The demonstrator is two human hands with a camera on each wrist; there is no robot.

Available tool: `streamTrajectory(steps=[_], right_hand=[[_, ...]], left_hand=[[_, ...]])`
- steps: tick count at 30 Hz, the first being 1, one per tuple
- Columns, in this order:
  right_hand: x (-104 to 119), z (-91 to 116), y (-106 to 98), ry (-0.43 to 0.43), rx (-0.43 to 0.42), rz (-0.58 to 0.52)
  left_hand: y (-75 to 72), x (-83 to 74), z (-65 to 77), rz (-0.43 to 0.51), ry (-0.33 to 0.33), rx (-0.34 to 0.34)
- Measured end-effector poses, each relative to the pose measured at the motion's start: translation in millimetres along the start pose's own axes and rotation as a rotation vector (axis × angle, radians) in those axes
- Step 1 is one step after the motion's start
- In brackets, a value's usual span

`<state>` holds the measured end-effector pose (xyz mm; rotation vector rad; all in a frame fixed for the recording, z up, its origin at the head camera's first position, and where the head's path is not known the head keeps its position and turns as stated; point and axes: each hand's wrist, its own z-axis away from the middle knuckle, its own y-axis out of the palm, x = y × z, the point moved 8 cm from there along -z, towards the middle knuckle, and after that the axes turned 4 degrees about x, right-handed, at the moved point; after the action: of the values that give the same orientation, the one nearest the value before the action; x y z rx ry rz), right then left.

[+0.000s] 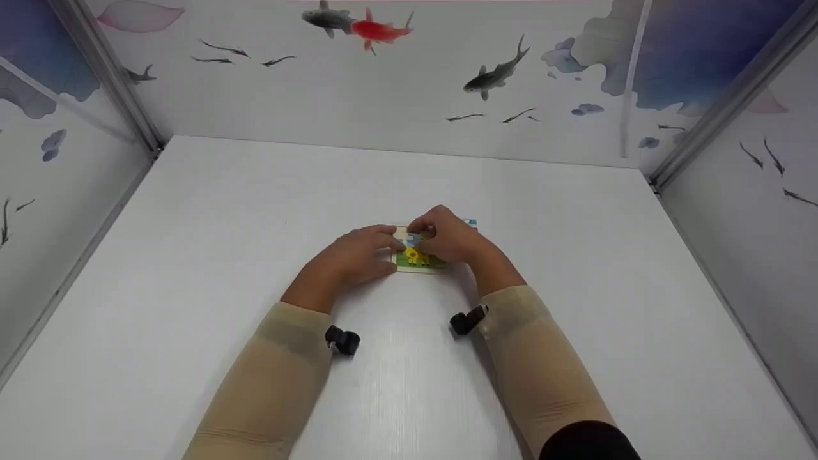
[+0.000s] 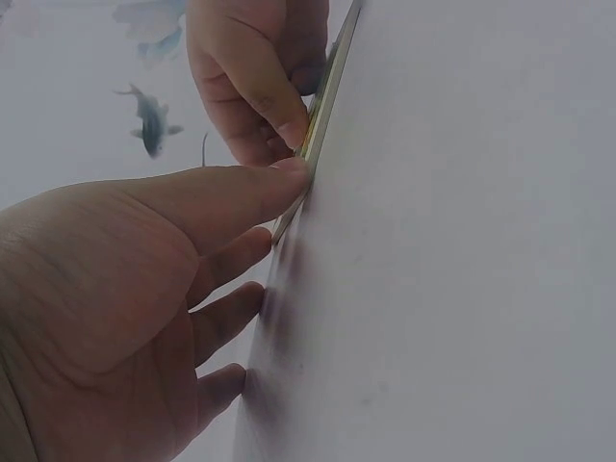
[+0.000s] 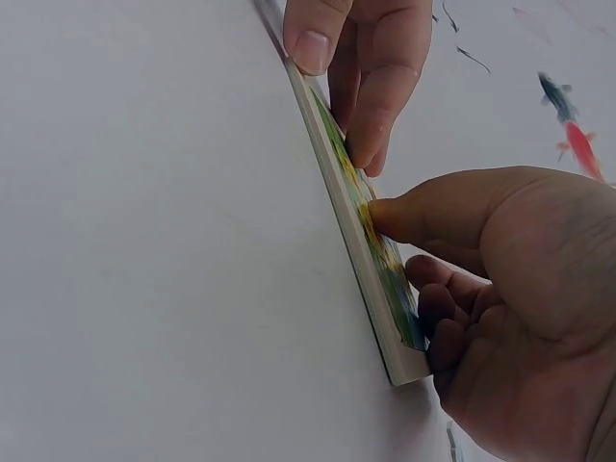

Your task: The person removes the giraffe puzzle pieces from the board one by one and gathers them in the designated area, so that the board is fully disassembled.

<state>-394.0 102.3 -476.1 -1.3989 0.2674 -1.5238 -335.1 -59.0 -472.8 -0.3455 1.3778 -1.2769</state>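
Note:
A small flat picture puzzle point(image 1: 416, 257) with a pale border, a yellow animal and green ground lies on the white table. My left hand point(image 1: 364, 254) steadies its left side with fairly straight fingers. In the right wrist view, the left thumb point(image 3: 310, 53) sits at one corner and a finger rests on the picture. Bent over the puzzle's upper right part is my right hand point(image 1: 452, 236). Its thumb point(image 3: 390, 218) touches the yellow area of the picture point(image 3: 377, 241), with the other fingers curled beside it. Whether a loose piece lies between them is hidden.
A bit of a flat blue-and-white thing point(image 1: 471, 223) shows behind the right hand. The white table point(image 1: 255, 191) is bounded by panels point(image 1: 396, 96) printed with fish. Small black cameras point(image 1: 345, 342) are worn at both wrists, over beige sleeves point(image 1: 268, 377).

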Motion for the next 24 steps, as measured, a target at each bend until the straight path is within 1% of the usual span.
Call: streamTrajectory(steps=[4,12,20,24], right_hand=[[-1.6,0.0,0.6,0.006,0.002,-0.014],[-2.3,0.1,0.5,0.028,0.002,0.022],[-2.7,-0.9,-0.2,0.049,0.007,0.004],[-5.1,-2.8,-2.0,0.06,-0.017,-0.04]], left_hand=[[0.0,-0.8,-0.1,-0.007,-0.002,0.001],[0.0,-0.9,-0.3,-0.014,-0.007,0.004],[1.5,0.4,-2.3,-0.024,-0.006,0.004],[1.1,1.3,-2.2,-0.019,-0.011,0.006]])
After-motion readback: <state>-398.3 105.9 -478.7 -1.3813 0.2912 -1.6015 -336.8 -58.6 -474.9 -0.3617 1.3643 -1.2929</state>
